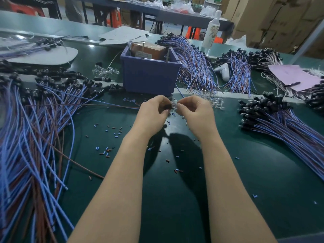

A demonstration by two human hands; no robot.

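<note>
Clear bulb (174, 104), pinched by the right hand (194, 111), meets the black socket (168, 107) gripped by the left hand (154, 111). Light, slick and probably fragile, it is best held by its dome. Just beyond the hands, a purple bin (149, 78) holds a brown block (149, 50) and metal rods (142, 50).

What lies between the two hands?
In the head view, a black socket held by the left hand meets a clear bulb pinched by the right hand.
</note>
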